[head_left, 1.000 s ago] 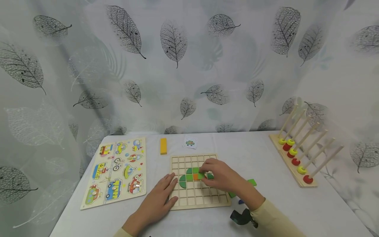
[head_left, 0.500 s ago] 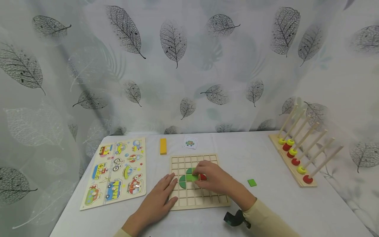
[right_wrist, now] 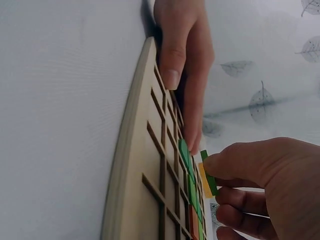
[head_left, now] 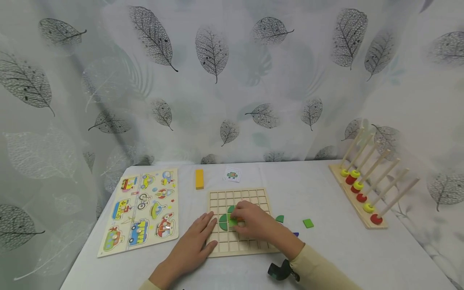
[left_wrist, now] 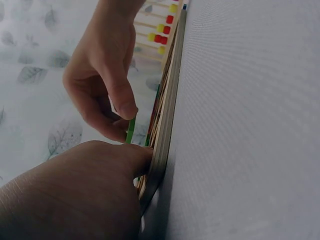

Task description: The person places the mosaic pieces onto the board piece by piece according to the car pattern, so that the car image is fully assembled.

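My right hand pinches a light green square tile between thumb and fingers, close over the left half of a wooden grid board. In the right wrist view the tile stands on edge in the fingers, tilted to the board. Dark green quarter-round tiles lie in the grid to its left, with an orange tile partly hidden under the hand. My left hand rests with straight fingers on the board's left edge, the thumb near its front corner.
Right of the board lie a green square tile, a dark green quarter-round tile and a blue piece. A picture card and yellow block lie behind. A vehicle puzzle is left, a bead-and-peg rack right.
My right hand has moved left across the board with the green tile. Loose pieces at the right that it covered now show. The left hand has stayed in place.
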A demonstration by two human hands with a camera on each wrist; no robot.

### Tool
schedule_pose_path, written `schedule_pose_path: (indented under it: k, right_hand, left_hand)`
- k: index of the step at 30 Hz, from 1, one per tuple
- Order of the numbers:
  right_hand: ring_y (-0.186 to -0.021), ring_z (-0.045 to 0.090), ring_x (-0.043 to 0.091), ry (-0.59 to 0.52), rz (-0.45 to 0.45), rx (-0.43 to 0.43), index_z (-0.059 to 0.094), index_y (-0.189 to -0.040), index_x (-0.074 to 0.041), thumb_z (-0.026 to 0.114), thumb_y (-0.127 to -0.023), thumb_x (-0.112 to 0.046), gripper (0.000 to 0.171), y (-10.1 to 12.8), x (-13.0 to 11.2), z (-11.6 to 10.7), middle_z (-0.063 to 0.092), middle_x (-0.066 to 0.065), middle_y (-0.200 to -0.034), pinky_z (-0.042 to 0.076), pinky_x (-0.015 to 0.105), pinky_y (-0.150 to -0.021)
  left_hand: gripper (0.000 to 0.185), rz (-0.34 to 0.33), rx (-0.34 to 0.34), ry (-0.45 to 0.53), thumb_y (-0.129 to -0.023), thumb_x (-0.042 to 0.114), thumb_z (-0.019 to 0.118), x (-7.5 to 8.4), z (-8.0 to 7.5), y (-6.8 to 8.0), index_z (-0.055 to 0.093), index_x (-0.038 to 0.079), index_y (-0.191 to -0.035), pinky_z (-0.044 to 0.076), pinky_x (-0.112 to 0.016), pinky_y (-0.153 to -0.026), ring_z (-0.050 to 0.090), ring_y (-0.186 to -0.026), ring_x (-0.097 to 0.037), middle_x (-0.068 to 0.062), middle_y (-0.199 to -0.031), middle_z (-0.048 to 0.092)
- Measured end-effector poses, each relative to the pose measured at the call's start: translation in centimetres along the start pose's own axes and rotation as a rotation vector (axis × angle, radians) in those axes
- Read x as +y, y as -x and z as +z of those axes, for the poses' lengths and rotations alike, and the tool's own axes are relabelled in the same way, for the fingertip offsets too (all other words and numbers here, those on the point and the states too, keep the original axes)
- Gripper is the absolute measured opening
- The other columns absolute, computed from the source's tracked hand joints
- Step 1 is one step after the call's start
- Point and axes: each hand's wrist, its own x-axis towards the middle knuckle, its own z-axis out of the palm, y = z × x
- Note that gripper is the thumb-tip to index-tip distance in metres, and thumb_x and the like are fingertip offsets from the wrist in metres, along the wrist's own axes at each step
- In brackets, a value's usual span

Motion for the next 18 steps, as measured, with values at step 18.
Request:
schedule_pose_path:
  k: [18]
  right_hand:
    - [-0.090, 0.059, 0.009, 0.033, -0.066, 0.024, 0.083, -0.104, -0.013, 0.088, -0.092, -0.018, 0.014, 0.0, 0.1, 1.2, 0.067, -0.005, -0.097, 0.057, 0.029, -0.082]
  left_hand:
    - [0.065, 0.017, 0.015, -0.028, -0.109, 0.035, 0.064, -0.1, 0.2, 0.1, 0.048, 0.002, -0.163, 0.032, -0.056, -0.127, 0.032, -0.159, -0.037, -0.014, -0.175, 0.033]
